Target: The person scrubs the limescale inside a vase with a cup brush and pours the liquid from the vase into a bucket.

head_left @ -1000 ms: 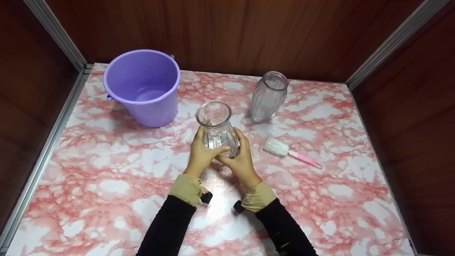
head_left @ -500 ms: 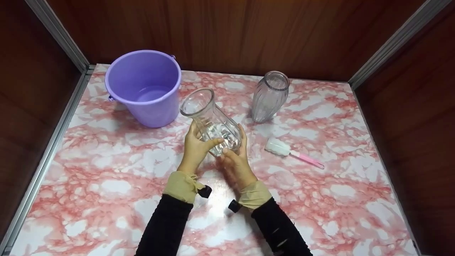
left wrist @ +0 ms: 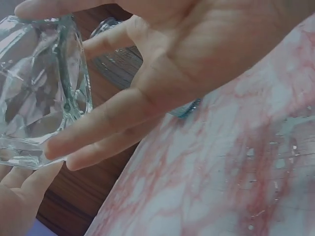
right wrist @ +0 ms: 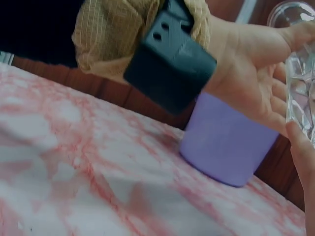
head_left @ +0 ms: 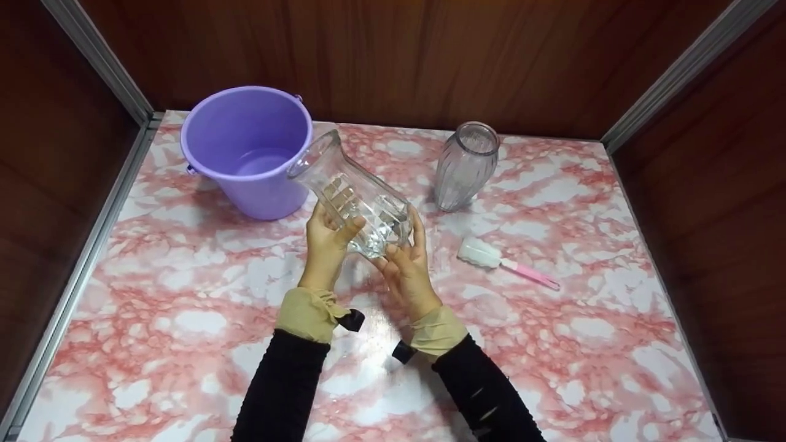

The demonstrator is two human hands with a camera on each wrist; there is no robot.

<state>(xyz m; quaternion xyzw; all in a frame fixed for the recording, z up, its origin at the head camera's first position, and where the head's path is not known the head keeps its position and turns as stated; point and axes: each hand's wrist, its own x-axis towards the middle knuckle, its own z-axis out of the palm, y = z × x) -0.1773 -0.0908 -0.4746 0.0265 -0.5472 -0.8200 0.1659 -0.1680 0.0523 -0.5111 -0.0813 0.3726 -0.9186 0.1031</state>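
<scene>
A clear glass vase [head_left: 350, 193] is held above the pink marbled table [head_left: 184, 294], tilted with its mouth up and to the left, close to the rim of a purple bucket [head_left: 264, 196]. My left hand [head_left: 328, 236] grips the vase's left side, thumb across the front. My right hand [head_left: 402, 258] cups its lower right side and base. In the left wrist view the vase's thick base [left wrist: 39, 98] lies against my left hand [left wrist: 162, 73]. The right wrist view shows the bucket [right wrist: 226, 147] behind my left hand [right wrist: 246, 83] and an edge of the vase [right wrist: 300, 73].
A ribbed greyish vase [head_left: 465, 166] stands upright at the back, right of the hands. A white-headed brush with a pink handle [head_left: 503, 264] lies on the table to the right. Brown wooden walls with metal corner strips enclose the table on three sides.
The clear vase rose from upright on the table and tipped left, its mouth moving to the bucket's rim. Both hands went up and left with it.
</scene>
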